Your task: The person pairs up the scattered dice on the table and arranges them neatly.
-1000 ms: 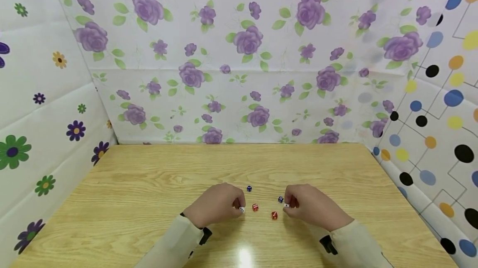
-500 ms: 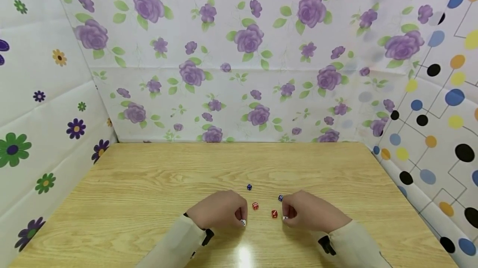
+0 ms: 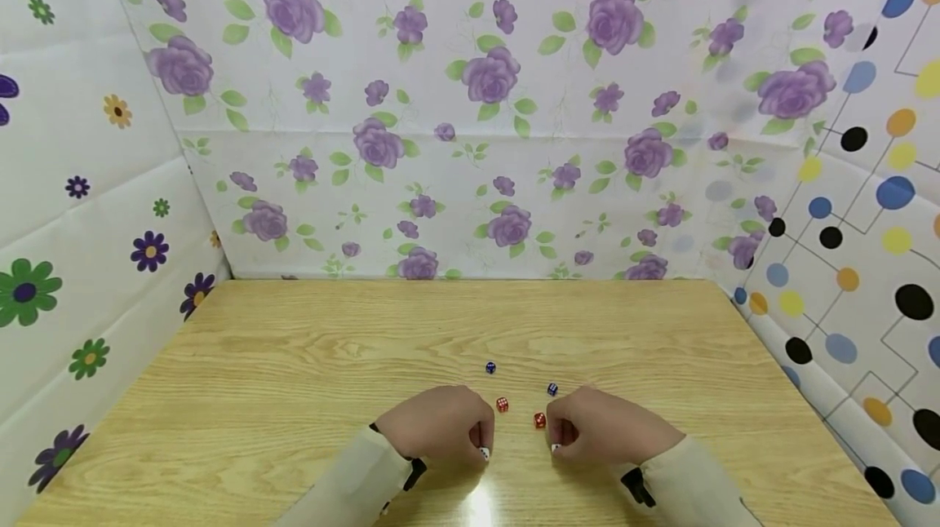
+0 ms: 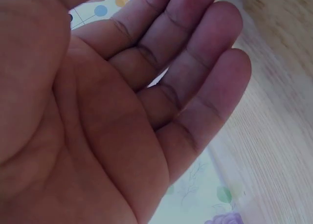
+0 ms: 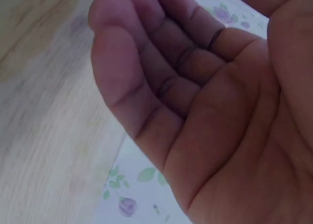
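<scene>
In the head view my left hand (image 3: 444,427) pinches a white die (image 3: 484,453) between thumb and finger, low over the table. Facing it, my right hand (image 3: 605,427) pinches another white die (image 3: 556,449), mostly covered by the fingers. Between the hands lie a red die (image 3: 503,405), nearer the left hand, and a second red die (image 3: 539,420) right beside the right fingertips. Farther back rest a blue die (image 3: 490,367) and another blue die (image 3: 552,389). Both wrist views show palms and curled fingers; the dice are out of sight there.
The wooden table (image 3: 330,339) spreads around the hands. A rose-patterned cloth (image 3: 441,184) hangs along its back edge. Flowered cloth (image 3: 110,217) borders the left side, and dotted cloth (image 3: 844,250) borders the right.
Both hands have drawn toward the near edge of the table and slightly closer together, each carrying its white die. The red and blue dice have stayed in place.
</scene>
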`<control>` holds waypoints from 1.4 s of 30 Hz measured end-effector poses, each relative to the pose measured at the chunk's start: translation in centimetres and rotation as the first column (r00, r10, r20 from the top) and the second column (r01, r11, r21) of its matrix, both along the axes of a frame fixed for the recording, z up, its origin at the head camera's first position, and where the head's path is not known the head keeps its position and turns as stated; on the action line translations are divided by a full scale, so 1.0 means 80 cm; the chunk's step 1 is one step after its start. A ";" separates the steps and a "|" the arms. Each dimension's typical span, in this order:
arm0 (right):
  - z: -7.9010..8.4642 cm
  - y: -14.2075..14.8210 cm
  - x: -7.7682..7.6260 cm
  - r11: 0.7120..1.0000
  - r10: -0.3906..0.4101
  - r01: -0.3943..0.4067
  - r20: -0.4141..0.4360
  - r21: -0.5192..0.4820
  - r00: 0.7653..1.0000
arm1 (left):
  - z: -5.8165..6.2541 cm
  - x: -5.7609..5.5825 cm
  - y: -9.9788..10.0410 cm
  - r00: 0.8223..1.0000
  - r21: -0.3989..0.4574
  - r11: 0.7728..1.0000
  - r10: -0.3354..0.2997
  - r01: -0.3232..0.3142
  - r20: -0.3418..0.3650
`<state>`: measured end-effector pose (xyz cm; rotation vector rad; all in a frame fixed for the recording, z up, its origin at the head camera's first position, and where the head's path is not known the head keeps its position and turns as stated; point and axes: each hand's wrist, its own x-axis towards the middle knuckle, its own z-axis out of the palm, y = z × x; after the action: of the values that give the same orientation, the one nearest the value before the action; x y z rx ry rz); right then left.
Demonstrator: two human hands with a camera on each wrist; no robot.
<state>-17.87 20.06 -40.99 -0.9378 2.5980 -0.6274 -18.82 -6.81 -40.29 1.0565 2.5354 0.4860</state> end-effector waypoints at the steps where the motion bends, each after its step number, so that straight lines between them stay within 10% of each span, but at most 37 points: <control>1: 0.000 -0.001 0.000 1.000 0.006 -0.006 0.013 -0.001 1.000 | 0.000 0.000 0.000 1.000 -0.001 1.000 -0.007 0.007 0.001; 31: -0.004 -0.011 0.005 0.999 0.048 -0.048 0.101 0.002 0.994 | 0.001 0.006 0.001 0.999 0.002 0.999 -0.034 0.034 0.042; 42: -0.006 -0.010 0.001 0.998 0.055 -0.056 -0.018 -0.026 0.998 | 0.001 0.003 0.003 0.999 0.034 0.999 -0.036 0.037 -0.007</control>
<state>-17.78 19.28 -41.50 -1.0243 2.5748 -0.6437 -18.60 -6.55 -40.21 1.1160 2.5172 0.5181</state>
